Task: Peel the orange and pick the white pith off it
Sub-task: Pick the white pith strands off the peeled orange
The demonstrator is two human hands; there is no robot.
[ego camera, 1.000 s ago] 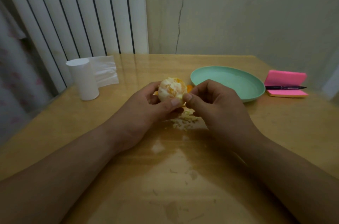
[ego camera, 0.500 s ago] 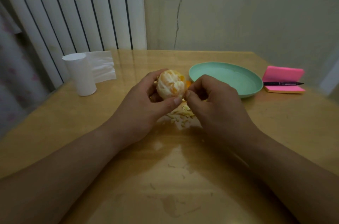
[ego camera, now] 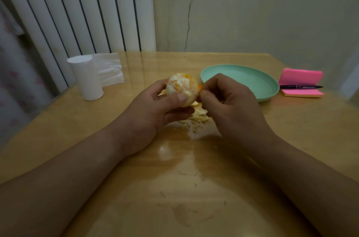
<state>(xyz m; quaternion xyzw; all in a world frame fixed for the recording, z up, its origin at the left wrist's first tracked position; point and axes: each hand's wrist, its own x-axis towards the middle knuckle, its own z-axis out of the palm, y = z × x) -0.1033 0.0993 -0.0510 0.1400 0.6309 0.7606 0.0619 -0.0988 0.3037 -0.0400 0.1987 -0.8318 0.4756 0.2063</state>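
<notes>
A peeled orange (ego camera: 181, 85), mostly covered in white pith with orange flesh showing in patches, is held above the wooden table (ego camera: 136, 159). My left hand (ego camera: 155, 108) grips it from the left and below, thumb across its front. My right hand (ego camera: 229, 106) has its fingers curled, and thumb and forefinger pinch at the orange's right side where pith clings. A heap of pith and peel scraps (ego camera: 196, 118) lies on the table under both hands. A bit of orange peel (ego camera: 199, 87) shows behind the fruit.
A mint green plate (ego camera: 252, 83) stands right of the hands. Pink sticky notes (ego camera: 301, 83) with a black pen (ego camera: 300, 87) lie at the far right. A white paper roll (ego camera: 87, 79) with a loose sheet stands at the left, before a white radiator.
The orange has been lifted a little and turned in my left hand. My right hand's pinch stays at the fruit's right side.
</notes>
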